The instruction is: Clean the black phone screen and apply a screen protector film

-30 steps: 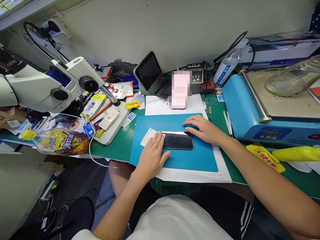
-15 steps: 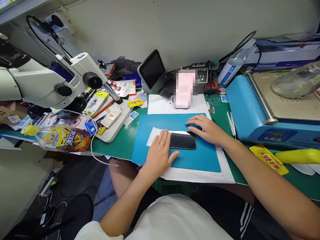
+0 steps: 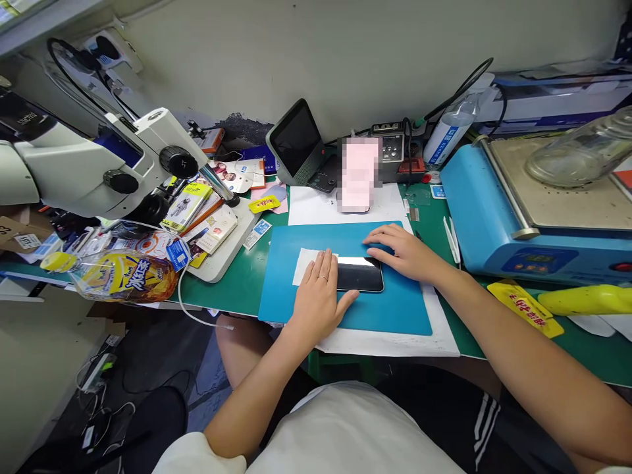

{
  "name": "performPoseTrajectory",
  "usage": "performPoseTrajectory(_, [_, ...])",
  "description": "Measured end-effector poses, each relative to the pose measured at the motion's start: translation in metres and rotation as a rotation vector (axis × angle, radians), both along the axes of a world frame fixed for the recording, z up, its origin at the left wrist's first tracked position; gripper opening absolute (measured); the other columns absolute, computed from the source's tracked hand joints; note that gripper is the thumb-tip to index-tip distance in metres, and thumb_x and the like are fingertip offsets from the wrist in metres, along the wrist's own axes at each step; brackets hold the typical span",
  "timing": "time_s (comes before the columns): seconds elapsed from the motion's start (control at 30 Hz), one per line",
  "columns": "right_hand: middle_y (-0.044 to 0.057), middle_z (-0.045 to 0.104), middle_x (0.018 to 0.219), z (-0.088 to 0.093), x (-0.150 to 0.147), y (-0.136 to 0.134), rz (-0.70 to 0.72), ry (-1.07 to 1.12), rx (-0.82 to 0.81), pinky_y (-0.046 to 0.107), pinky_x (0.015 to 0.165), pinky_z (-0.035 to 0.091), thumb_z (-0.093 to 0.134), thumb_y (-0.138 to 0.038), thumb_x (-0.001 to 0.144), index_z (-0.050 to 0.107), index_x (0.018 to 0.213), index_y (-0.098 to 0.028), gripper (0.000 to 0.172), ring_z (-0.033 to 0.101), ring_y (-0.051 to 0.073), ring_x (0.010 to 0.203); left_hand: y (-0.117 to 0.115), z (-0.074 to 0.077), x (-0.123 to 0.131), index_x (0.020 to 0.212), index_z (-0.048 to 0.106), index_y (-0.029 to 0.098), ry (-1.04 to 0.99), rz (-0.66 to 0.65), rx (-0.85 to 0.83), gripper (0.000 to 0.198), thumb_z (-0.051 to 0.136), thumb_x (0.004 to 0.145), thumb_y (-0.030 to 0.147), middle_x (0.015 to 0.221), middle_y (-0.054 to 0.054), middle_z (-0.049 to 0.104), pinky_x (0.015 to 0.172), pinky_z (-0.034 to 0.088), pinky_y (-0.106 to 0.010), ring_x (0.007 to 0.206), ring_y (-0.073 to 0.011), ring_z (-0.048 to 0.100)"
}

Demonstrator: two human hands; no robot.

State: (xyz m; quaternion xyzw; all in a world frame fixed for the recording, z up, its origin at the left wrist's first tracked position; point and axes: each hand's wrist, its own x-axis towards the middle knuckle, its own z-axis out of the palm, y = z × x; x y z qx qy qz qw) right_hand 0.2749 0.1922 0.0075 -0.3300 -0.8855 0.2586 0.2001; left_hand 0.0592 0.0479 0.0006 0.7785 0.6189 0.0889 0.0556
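A smartphone with a dark, glossy screen [image 3: 363, 275] lies flat on a blue mat [image 3: 390, 316]. My left hand [image 3: 320, 289] lies flat with its fingers stretched out, pressing over a white wipe [image 3: 302, 265] and the phone's left end. That end of the phone is hidden beneath the hand. At the phone's upper right corner, my right hand [image 3: 397, 250] rests with thumb and fingers apart, its fingertips by the mat and the phone's edge. Whether the right thumb touches the phone I cannot tell.
A microscope [image 3: 143, 158] overhangs the left side, with a tea bottle [image 3: 128, 275] below it. A blue heating plate machine [image 3: 494, 224] carrying a glass jar [image 3: 567, 158] stands right. Tweezers [image 3: 451, 240] lie beside it. Behind the mat are a small screen device [image 3: 296, 141] and a blurred pink object [image 3: 359, 174].
My left hand has slid slightly right along the phone. The right hand keeps its place by the corner. The whole view has shifted a little.
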Motion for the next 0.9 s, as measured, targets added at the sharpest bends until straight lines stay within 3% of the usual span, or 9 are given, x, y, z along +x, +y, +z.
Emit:
performPoseTrajectory(0.23, [0.013,0.071,0.116,0.002,0.001,-0.001,0.004,0.002,0.003,0.054,0.097,0.050,0.052,-0.047,0.099,0.075,0.114,-0.025,0.035,0.061,0.034,0.115,-0.034,-0.001,0.007,0.160,0.021,0.002,0.002,-0.022,0.000,0.077,0.031,0.107,0.057,0.167,-0.022,0.023,0.124,0.031,-0.052,0.157,-0.0326,0.018])
performPoseTrajectory(0.53, [0.013,0.071,0.116,0.000,0.000,-0.002,-0.009,0.006,0.006,0.056,0.097,0.050,0.051,-0.048,0.098,0.075,0.113,-0.025,0.037,0.062,0.035,0.113,-0.001,0.000,0.015,0.160,0.024,0.004,-0.026,-0.036,0.007,0.080,0.032,0.105,0.062,0.167,-0.021,0.026,0.125,0.030,-0.052,0.157,-0.0327,0.019])
performPoseTrajectory(0.8, [0.014,0.070,0.118,0.002,0.001,-0.003,-0.005,-0.007,-0.006,0.056,0.098,0.050,0.051,-0.049,0.099,0.074,0.115,-0.024,0.038,0.060,0.035,0.116,-0.038,0.001,0.017,0.161,0.020,0.004,-0.012,-0.029,0.001,0.080,0.034,0.105,0.060,0.167,-0.022,0.023,0.124,0.032,-0.052,0.157,-0.0331,0.017])
performPoseTrajectory(0.9, [0.013,0.070,0.118,0.002,0.001,-0.003,-0.005,-0.007,-0.004,0.056,0.097,0.051,0.051,-0.049,0.099,0.074,0.115,-0.025,0.037,0.061,0.035,0.116,-0.035,0.001,0.017,0.161,0.020,0.004,-0.011,-0.037,-0.001,0.080,0.033,0.105,0.060,0.167,-0.022,0.023,0.123,0.033,-0.052,0.157,-0.0333,0.019])
